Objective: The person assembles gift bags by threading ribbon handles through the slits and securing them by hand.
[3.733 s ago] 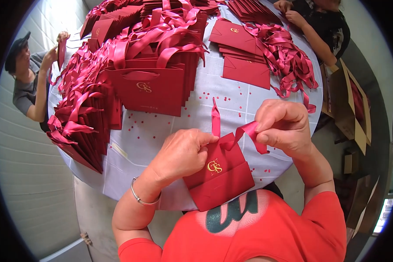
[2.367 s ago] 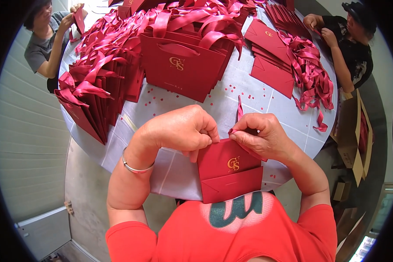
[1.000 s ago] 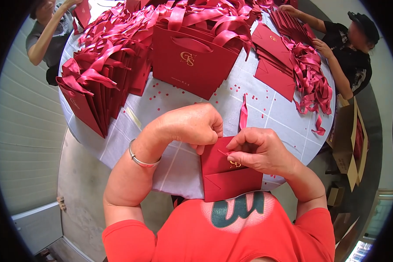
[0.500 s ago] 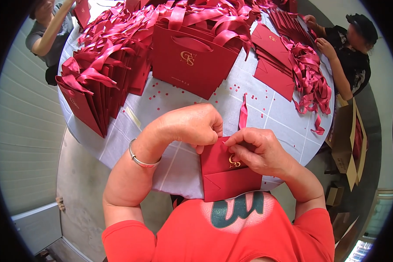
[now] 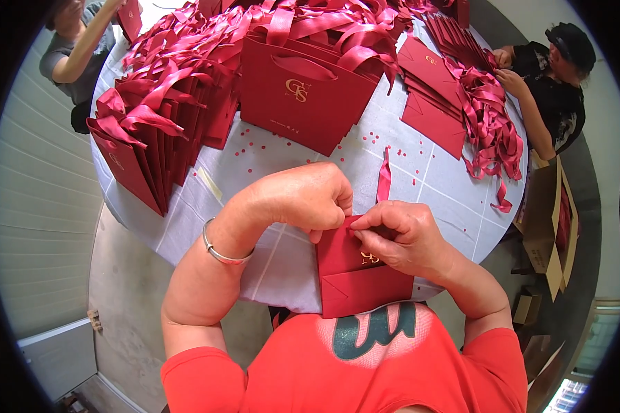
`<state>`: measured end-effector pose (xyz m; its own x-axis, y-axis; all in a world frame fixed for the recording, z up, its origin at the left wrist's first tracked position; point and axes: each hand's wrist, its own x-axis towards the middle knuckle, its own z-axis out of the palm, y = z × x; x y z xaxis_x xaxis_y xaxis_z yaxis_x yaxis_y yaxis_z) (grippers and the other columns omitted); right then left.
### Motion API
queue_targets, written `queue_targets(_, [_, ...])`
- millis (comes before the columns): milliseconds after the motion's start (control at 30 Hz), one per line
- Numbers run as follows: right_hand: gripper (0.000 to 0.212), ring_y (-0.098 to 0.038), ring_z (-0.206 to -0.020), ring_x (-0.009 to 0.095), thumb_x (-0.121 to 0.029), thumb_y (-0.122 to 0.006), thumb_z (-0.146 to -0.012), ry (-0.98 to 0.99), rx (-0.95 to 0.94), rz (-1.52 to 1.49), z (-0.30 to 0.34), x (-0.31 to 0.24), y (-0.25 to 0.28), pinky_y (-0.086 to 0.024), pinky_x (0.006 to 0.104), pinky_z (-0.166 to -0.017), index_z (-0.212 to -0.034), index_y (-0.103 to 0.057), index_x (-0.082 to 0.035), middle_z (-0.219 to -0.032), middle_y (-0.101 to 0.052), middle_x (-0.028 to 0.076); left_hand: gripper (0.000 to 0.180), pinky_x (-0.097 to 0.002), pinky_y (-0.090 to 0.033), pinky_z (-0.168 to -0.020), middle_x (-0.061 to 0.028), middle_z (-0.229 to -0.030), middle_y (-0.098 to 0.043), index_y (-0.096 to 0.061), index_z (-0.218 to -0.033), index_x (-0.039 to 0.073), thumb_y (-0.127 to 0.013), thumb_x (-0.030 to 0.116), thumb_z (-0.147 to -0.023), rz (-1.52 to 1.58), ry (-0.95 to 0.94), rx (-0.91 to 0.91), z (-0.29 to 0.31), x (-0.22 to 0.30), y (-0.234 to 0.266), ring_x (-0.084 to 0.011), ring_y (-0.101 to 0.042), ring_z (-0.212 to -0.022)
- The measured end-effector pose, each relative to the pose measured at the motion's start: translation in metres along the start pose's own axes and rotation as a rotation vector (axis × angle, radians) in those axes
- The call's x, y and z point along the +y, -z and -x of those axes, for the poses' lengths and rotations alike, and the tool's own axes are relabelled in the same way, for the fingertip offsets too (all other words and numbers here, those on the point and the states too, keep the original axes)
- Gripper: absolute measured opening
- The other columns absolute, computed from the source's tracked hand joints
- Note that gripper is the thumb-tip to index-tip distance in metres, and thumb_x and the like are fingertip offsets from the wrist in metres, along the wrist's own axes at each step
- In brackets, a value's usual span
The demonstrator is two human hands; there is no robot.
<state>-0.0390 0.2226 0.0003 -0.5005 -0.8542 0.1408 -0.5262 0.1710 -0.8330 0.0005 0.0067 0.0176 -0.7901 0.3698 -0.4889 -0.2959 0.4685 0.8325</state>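
Observation:
A flat, folded dark-red paper bag [image 5: 365, 292] with gold print lies at the table's near edge, against my shirt. My left hand [image 5: 303, 198] is closed at its upper left corner, thumb against the bag's face and curled fingers at the top edge. My right hand [image 5: 403, 237] pinches thumb and forefinger together over the bag's upper part, covering some of the gold print. What sits in that pinch is too small to make out. A pink-red ribbon [image 5: 384, 180] stretches away from behind the bag's top edge, its far end loose on the cloth.
Finished-looking red bags [image 5: 303, 96] with ribbon handles crowd the far left and middle of the round table [image 5: 269, 255]. Flat bags [image 5: 430, 103] and heaped ribbons [image 5: 492, 127] lie right. Small red paper dots [image 5: 372, 138] dot the cloth. Two people work across; an open carton [image 5: 544, 241] stands right.
My right hand has shifted slightly left along the bag, its pinched fingertips closer to my left hand. My left hand and the bag stay in place.

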Motion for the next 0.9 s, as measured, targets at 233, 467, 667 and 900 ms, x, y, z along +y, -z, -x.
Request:
queue_targets(233, [0.008,-0.066,-0.063,0.028,-0.003,-0.068,-0.080,0.298,0.055,0.362,-0.002,0.000,-0.005,-0.052,0.0347,-0.050,-0.084,-0.061,0.000,-0.074,-0.063,0.015,0.018,-0.0287,-0.049,-0.052,-0.0081,-0.064,-0.065,-0.069,-0.087,-0.004,-0.055,0.000,-0.076,0.009,-0.045,0.003,-0.002,0.001,-0.002,-0.0134,-0.064,-0.054])
queue_targets(467, [0.012,-0.059,-0.055,0.029,-0.003,-0.064,-0.082,0.322,0.091,0.426,-0.006,-0.001,-0.021,-0.049,0.0385,-0.046,-0.077,-0.053,-0.003,-0.071,-0.057,0.012,0.019,-0.0281,-0.049,-0.052,-0.0068,-0.065,-0.064,-0.070,-0.088,-0.004,-0.055,0.000,-0.076,0.037,-0.034,-0.004,-0.006,-0.004,-0.003,-0.0126,-0.062,-0.055])
queue_targets(667, [0.011,-0.063,-0.062,0.031,-0.004,-0.069,-0.078,0.259,0.084,0.448,0.004,0.002,-0.023,-0.052,0.0395,-0.053,-0.084,-0.059,-0.002,-0.074,-0.061,0.013,0.018,-0.0271,-0.048,-0.052,-0.0044,-0.067,-0.064,-0.071,-0.090,-0.003,-0.058,0.001,-0.077,0.066,-0.037,-0.020,-0.010,-0.007,-0.005,-0.0107,-0.059,-0.056])
queue_targets(900, [0.020,-0.068,-0.078,0.030,-0.018,-0.074,-0.082,0.008,-0.144,0.083,-0.015,-0.005,0.024,-0.054,0.0374,-0.070,-0.094,-0.070,-0.003,-0.082,-0.069,0.013,0.014,-0.0278,-0.049,-0.054,-0.0063,-0.069,-0.067,-0.066,-0.093,-0.002,-0.060,0.002,-0.081,0.041,-0.035,-0.003,0.000,0.002,-0.005,-0.0124,-0.062,-0.057])
